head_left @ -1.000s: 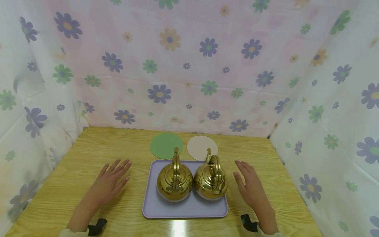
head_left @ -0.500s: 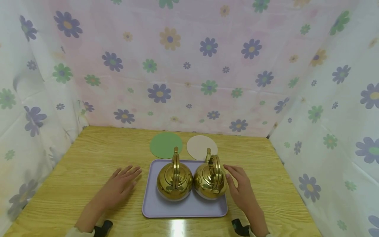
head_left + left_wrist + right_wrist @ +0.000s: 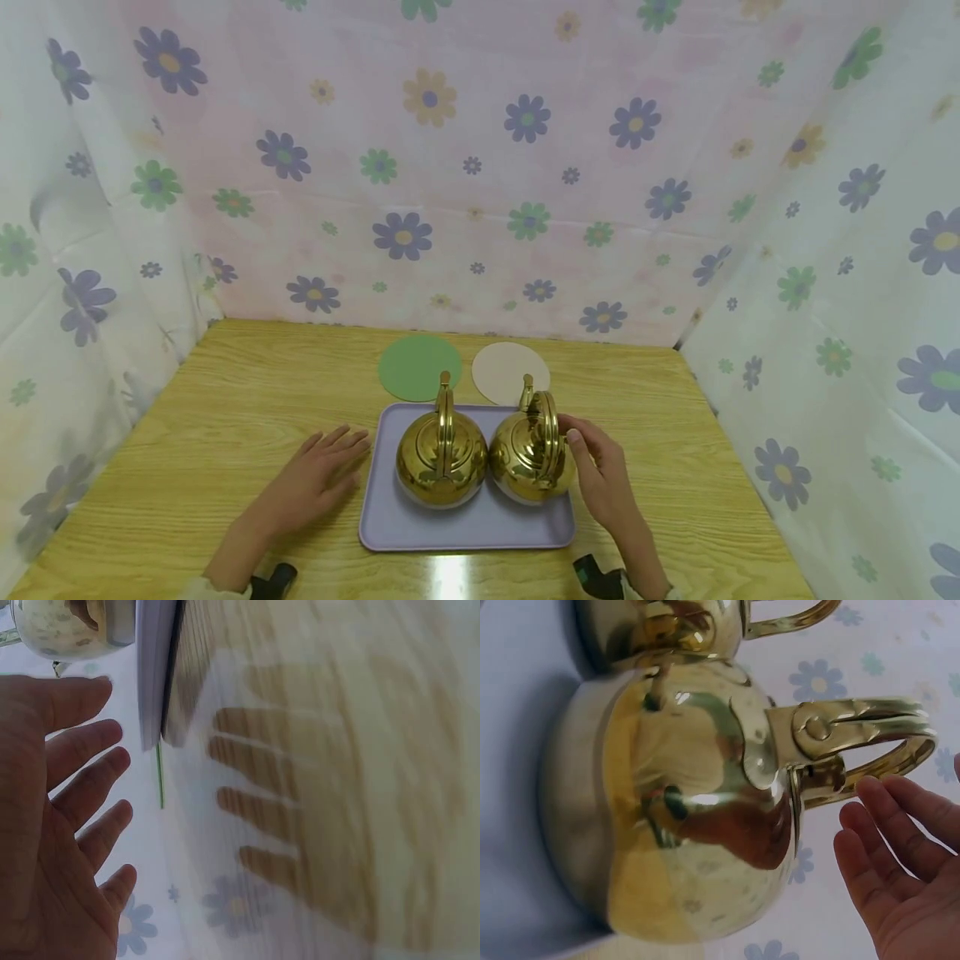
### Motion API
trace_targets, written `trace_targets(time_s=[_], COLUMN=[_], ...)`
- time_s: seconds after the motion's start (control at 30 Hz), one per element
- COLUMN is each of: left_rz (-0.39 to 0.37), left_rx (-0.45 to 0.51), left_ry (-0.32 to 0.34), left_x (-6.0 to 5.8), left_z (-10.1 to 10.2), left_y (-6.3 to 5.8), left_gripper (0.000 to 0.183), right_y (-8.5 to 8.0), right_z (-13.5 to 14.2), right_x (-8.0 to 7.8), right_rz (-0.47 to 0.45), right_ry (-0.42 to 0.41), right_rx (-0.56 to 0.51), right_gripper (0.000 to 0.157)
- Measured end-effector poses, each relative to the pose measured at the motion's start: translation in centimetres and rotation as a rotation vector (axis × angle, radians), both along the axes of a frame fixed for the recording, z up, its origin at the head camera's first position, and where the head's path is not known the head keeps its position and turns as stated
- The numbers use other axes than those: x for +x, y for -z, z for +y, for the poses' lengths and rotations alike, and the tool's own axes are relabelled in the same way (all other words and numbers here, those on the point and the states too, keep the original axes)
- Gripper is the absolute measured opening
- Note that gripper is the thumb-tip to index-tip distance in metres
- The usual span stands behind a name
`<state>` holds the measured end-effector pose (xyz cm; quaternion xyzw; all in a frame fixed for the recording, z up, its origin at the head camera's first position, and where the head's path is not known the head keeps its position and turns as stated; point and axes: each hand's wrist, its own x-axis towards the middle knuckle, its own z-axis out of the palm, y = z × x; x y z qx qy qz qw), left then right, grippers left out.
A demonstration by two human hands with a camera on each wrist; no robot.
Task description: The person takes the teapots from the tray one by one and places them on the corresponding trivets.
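Note:
Two shiny gold kettles stand side by side on a pale purple tray (image 3: 465,535), handles raised and spouts pointing away from me. My right hand (image 3: 602,479) is at the right side of the right kettle (image 3: 512,468), its fingertips near the arched handle. In the right wrist view, that handle (image 3: 862,729) rises close to the slightly bent fingers of the hand (image 3: 911,866); nothing is gripped. To the left of the tray, my left hand (image 3: 318,477) hovers with spread fingers, holding nothing, near the left kettle (image 3: 423,471). Its fingers (image 3: 94,784) also spread out in the left wrist view.
Behind the tray lie a green round mat (image 3: 416,367) and a beige round mat (image 3: 504,371), the beige one partly behind the right kettle's spout. The wooden table (image 3: 247,392) is bounded by flowered curtains (image 3: 480,167) at the back and sides.
Both hands have moved inward toward the tray. My right hand has come up to the right kettle's handle, while my left has reached the tray's left edge. The kettles have stayed put.

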<state>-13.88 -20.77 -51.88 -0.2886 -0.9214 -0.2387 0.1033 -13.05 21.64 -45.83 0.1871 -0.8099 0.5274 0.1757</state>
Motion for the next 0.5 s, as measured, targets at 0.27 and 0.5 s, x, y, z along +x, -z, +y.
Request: trace_targets(time_s=[0.27,0.5], left_rz=[-0.075,-0.078], left_rx=[0.045,0.082], left_ry=[-0.016,0.007], left_x=[-0.2,-0.2], left_z=[0.7,1.3], left_y=[0.3,0.3], left_gripper=[0.049,0.046], right_y=[-1.1,-1.9], right_z=[-0.4,-0.8], right_x=[-0.1,-0.2], right_rz=[-0.136,-0.308], right_ry=[-0.086,-0.150], right_rx=[-0.094,-0.274], right_gripper=[0.035,0.045])
